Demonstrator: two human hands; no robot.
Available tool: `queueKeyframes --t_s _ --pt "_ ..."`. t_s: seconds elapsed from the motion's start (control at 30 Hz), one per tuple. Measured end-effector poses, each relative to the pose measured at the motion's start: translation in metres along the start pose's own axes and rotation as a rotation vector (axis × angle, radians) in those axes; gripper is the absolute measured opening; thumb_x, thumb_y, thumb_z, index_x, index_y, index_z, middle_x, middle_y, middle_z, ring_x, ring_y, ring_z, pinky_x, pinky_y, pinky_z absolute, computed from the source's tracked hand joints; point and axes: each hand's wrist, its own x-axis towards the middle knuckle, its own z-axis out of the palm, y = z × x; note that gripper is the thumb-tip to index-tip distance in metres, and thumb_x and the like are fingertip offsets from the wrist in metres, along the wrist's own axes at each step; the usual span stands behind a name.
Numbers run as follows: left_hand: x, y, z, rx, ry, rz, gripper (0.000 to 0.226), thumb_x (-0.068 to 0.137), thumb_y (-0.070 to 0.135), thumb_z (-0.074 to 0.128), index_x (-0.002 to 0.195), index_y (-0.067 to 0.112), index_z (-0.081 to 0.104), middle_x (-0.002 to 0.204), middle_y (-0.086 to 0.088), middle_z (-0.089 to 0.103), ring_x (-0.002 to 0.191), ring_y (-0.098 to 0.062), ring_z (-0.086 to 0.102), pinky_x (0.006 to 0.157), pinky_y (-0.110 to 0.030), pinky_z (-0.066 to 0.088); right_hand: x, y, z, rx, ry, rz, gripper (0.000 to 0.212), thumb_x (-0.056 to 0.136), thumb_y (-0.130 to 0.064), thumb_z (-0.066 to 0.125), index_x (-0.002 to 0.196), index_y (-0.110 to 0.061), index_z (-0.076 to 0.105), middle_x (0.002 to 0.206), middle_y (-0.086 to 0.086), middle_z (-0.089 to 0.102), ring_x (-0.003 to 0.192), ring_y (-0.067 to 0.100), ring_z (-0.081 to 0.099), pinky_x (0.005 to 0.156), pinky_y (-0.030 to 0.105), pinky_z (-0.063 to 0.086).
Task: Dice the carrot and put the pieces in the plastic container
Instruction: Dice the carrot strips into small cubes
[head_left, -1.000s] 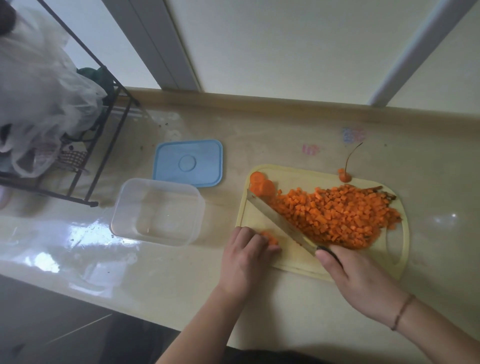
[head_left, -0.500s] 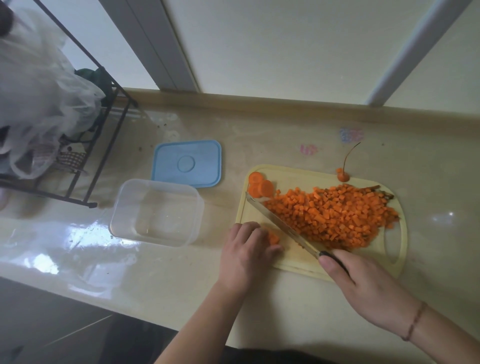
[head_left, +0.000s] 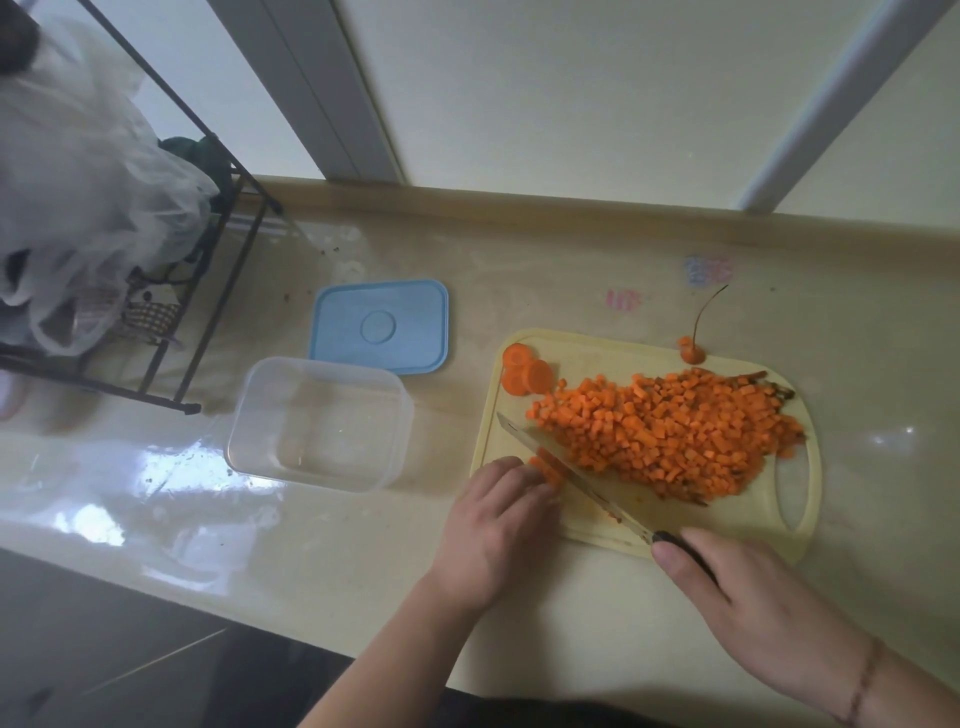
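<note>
A yellow cutting board (head_left: 623, 530) lies on the counter with a large heap of diced carrot (head_left: 670, 434) on it. Two or three round carrot slices (head_left: 524, 371) sit at its far left corner. My left hand (head_left: 501, 525) holds down a small carrot piece (head_left: 545, 467) with curled fingers at the board's near left edge. My right hand (head_left: 753, 603) grips the black handle of a knife (head_left: 566, 475), whose blade lies against that piece. The clear plastic container (head_left: 317, 423) stands with nothing in it to the left of the board.
The blue lid (head_left: 382, 325) lies behind the container. A carrot tip with its root thread (head_left: 693, 351) rests at the board's far edge. A black wire rack (head_left: 171, 306) draped with a plastic bag (head_left: 88, 197) occupies the left. The counter's front edge runs below my arms.
The knife blade has shifted from the edge of the diced heap leftward onto the small piece under my left fingers. My right hand has drawn slightly nearer.
</note>
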Motion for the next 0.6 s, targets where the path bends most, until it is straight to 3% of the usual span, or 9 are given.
queueKeyframes --t_s 0.23,0.4,0.6 --pt "0.006 0.003 0.002 0.001 -0.026 -0.003 0.009 0.096 0.008 0.067 0.102 0.005 0.073 0.112 -0.005 0.066 0.103 -0.026 0.058 0.089 -0.033 0.050 -0.005 0.004 0.004 -0.045 -0.031 0.015 0.067 0.083 -0.082 0.017 0.066 -0.023 0.043 0.059 0.004 0.055 0.054 0.013 0.053 0.057 0.038 0.044" --pt "0.009 0.009 0.002 -0.017 0.021 -0.025 0.023 0.103 0.017 0.055 0.096 0.005 0.074 0.110 -0.003 0.066 0.104 -0.025 0.059 0.091 -0.029 0.049 -0.003 0.001 0.007 -0.088 -0.046 0.033 0.065 0.083 -0.079 0.011 0.069 -0.025 0.044 0.059 -0.001 0.056 0.057 0.010 0.054 0.059 0.039 0.046" --pt "0.004 0.003 0.006 -0.021 0.006 -0.015 0.011 0.090 0.004 0.074 0.101 0.003 0.074 0.111 -0.006 0.069 0.107 -0.027 0.061 0.095 -0.030 0.051 0.025 -0.012 0.020 -0.129 -0.033 -0.024 0.060 0.086 -0.076 0.007 0.070 -0.028 0.041 0.060 -0.004 0.054 0.057 0.012 0.054 0.058 0.043 0.046"
